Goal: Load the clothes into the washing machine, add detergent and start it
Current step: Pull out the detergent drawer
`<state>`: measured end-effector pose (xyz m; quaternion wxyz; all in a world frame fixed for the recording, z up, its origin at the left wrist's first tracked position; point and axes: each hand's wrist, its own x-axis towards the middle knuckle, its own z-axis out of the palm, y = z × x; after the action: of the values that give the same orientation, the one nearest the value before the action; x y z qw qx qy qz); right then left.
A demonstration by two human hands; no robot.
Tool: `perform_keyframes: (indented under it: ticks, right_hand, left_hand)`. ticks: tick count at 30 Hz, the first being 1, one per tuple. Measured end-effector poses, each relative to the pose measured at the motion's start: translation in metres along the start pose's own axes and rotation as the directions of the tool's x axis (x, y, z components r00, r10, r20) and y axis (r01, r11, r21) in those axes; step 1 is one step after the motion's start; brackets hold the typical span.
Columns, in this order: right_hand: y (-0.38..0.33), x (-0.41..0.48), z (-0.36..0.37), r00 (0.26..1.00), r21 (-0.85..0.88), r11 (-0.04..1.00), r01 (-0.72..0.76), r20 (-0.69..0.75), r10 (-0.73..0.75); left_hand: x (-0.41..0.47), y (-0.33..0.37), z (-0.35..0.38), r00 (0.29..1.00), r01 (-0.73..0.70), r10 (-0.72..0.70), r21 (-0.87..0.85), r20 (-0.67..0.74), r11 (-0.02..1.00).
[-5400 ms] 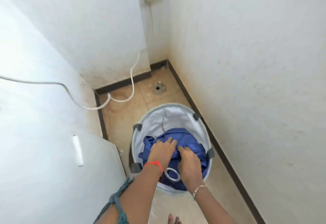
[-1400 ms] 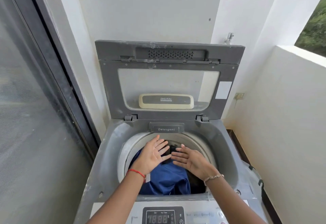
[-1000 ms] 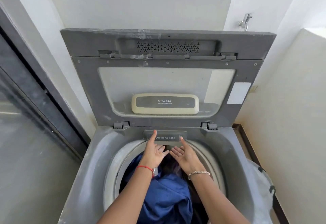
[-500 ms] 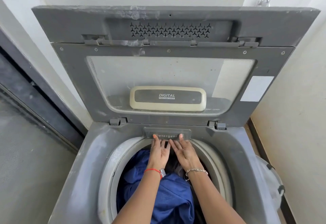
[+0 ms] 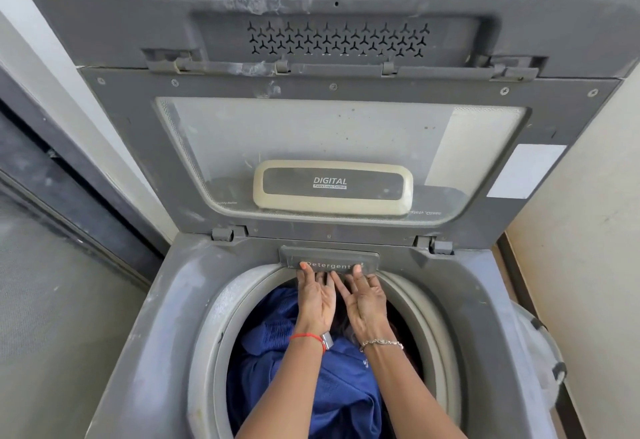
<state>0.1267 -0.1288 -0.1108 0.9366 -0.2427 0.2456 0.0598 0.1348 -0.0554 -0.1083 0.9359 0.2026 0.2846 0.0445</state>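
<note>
Left hand (image 5: 317, 303) and right hand (image 5: 365, 303) pinch the drawer (image 5: 329, 256) front, thumbs above, fingers (image 5: 372, 282) beneath, apparently to pull it out.

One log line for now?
step: add detergent | lid open | blue clothes in drum | left hand and right hand pinch detergent drawer
</note>
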Motion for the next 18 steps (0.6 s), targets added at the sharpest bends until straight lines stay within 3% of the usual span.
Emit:
perform_keyframes:
  ticks: [14,18]
  right_hand:
    - [0.000,-0.005,-0.002,1.000,0.007,1.000,0.026,-0.001,-0.026]
    - [0.011,-0.029,-0.019,0.998,-0.009,1.000,0.008,0.065,-0.007]
  left_hand:
    - [-0.007,-0.004,0.006,0.999,-0.053,0.053,0.006,-0.011,0.999]
    - [-0.031,-0.005,-0.019,0.997,-0.069,0.069,0.008,0.041,0.998]
